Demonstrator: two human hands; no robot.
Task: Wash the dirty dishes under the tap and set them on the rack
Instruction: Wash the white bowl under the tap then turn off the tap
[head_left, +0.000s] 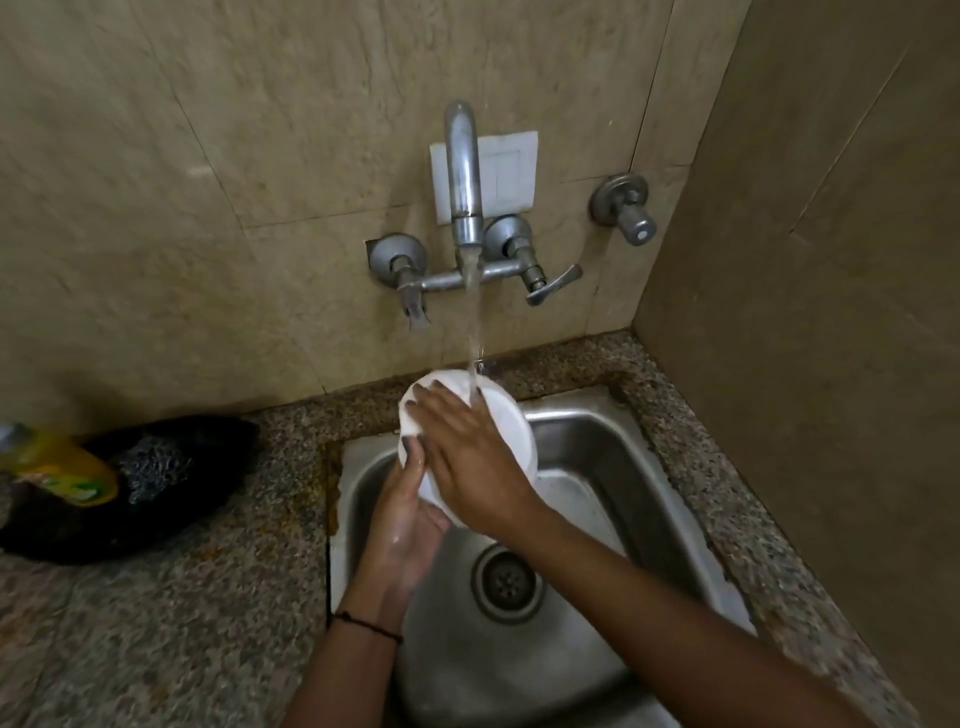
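Over the sink beneath both hands, the white plate tilts into the stream off the tap, the left hand gripping its lower rim from underneath, the right hand pressed flat-fingered on its face, and the best move looks to be rotating it so water sweeps every rubbed patch.

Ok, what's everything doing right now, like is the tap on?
Tap: on, water running.
White dish: tilted under the stream.
Left hand: grips the dish from below.
Right hand: fingers flat on the dish.
Sink: drain unplugged.
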